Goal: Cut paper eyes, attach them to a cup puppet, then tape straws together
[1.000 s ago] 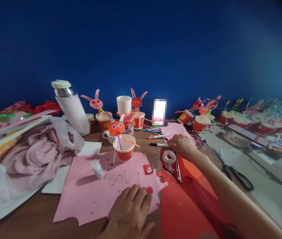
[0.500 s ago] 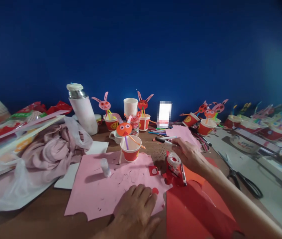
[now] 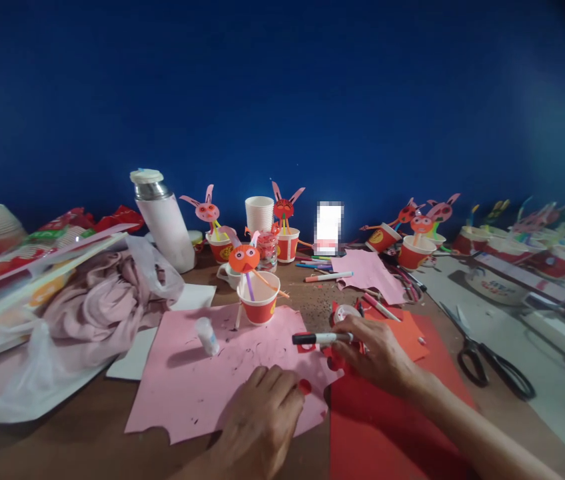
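Facing a plain dark blue wall (image 3: 282, 100) across a brown wooden tabletop (image 3: 87, 430). Near the middle, a red paper cup with a white inside (image 3: 257, 312), topped by an orange oval paper face (image 3: 244, 260) with pink ears. Beneath and in front of the cup, a large pink paper sheet with cut-out edges (image 3: 177, 393). To the front right of the cup, gripping a slim white marker with a black end (image 3: 320, 339) in the closed fingers of the right hand (image 3: 377, 353), black end to the left. In front of the cup, resting the left hand (image 3: 268, 413) palm down on the pink paper sheet, fingers bent and together, just beside a small round red paper disc (image 3: 305, 387); cannot tell about any grip under the palm. To the front left of the cup, a small whitish cylinder (image 3: 206, 337). Well to the right of the cup, black-handled metal scissors (image 3: 482, 363), blades apart. Behind and left of the cup, a tall white thermos with a steel neck (image 3: 165, 227).
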A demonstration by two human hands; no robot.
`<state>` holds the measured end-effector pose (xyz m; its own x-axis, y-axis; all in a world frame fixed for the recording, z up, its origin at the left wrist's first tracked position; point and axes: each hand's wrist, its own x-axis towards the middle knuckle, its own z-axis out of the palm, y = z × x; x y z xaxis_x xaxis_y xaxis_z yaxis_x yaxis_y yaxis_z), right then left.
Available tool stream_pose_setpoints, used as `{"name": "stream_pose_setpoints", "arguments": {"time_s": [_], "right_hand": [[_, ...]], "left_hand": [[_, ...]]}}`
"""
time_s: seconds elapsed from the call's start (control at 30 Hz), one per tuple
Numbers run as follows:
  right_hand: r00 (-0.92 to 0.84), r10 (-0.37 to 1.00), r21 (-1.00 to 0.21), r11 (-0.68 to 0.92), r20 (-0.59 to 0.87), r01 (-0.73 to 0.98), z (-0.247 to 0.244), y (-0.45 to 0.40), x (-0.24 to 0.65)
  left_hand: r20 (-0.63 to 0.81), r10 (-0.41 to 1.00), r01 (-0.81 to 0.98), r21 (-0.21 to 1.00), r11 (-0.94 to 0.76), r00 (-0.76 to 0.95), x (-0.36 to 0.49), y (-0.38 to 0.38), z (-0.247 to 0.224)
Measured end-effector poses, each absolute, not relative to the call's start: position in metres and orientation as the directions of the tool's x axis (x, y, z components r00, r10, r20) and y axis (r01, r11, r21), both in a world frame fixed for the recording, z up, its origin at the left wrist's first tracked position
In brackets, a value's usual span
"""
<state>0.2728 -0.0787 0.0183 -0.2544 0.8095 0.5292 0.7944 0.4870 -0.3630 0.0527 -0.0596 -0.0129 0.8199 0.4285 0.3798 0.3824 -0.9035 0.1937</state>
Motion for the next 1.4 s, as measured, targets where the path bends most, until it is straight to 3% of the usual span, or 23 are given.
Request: {"name": "stream_pose_setpoints", "arguments": {"time_s": [0.1, 0.17, 0.3, 0.4, 0.5, 0.57, 0.63, 0.7, 0.77, 0.9, 1.2, 1.27, 1.3, 1.4], "right_hand": [[-0.282, 0.798, -0.375, 0.522, 0.533, 0.766, 0.018, -0.082, 0.271], [-0.311, 0.795, -0.372, 0.540, 0.521, 0.755, 0.022, -0.085, 0.272], [-0.362, 0.782, -0.302, 0.554, 0.507, 0.776, 0.030, -0.090, 0.274], [-0.397, 0.781, -0.279, 0.566, 0.482, 0.776, 0.031, -0.091, 0.272], [-0.407, 0.806, -0.370, 0.568, 0.429, 0.736, 0.031, -0.093, 0.266], [-0.327, 0.880, -0.581, 0.473, 0.344, 0.662, 0.032, -0.096, 0.263], [-0.247, 0.939, -0.825, 0.330, 0.238, 0.459, 0.033, -0.099, 0.261], [-0.220, 0.957, -0.950, 0.236, 0.190, 0.204, 0.034, -0.100, 0.257], [-0.214, 0.959, -0.973, 0.212, 0.188, 0.096, 0.035, -0.102, 0.250], [-0.247, 0.949, -0.942, 0.252, 0.196, 0.221, 0.039, -0.106, 0.235], [-0.215, 0.953, -0.958, 0.248, 0.214, 0.144, 0.045, -0.115, 0.237], [-0.137, 0.956, -0.946, 0.279, 0.258, 0.168, 0.053, -0.112, 0.255], [0.077, 0.933, -0.929, 0.339, 0.353, 0.150, 0.057, -0.109, 0.266], [0.364, 0.879, -0.951, 0.288, 0.309, 0.110, 0.062, -0.098, 0.293]], "left_hand": [[0.431, 0.456, 0.375, 0.262, -0.889, 0.779, 0.053, -0.058, -0.014], [0.424, 0.557, 0.415, 0.384, -0.825, 0.714, 0.051, -0.057, -0.008], [0.226, 0.763, 0.489, 0.651, -0.580, 0.605, 0.045, -0.052, 0.011], [0.137, 0.781, 0.424, 0.776, -0.467, 0.609, 0.044, -0.047, 0.020], [0.176, 0.697, 0.327, 0.785, -0.525, 0.695, 0.044, -0.044, 0.023], [0.226, 0.671, 0.272, 0.788, -0.552, 0.706, 0.045, -0.044, 0.022], [0.242, 0.710, 0.237, 0.831, -0.503, 0.661, 0.045, -0.044, 0.021], [0.198, 0.749, 0.213, 0.885, -0.414, 0.633, 0.045, -0.046, 0.020], [0.161, 0.747, 0.189, 0.914, -0.360, 0.646, 0.046, -0.049, 0.019], [0.180, 0.655, 0.190, 0.872, -0.452, 0.734, 0.047, -0.057, 0.022], [0.093, 0.532, 0.243, 0.815, -0.526, 0.841, 0.044, -0.064, 0.042], [0.095, 0.525, 0.249, 0.799, -0.547, 0.846, 0.040, -0.064, 0.042], [0.092, 0.532, 0.265, 0.788, -0.556, 0.842, 0.038, -0.063, 0.043], [0.106, 0.514, 0.276, 0.742, -0.611, 0.851, 0.036, -0.063, 0.046]]}}
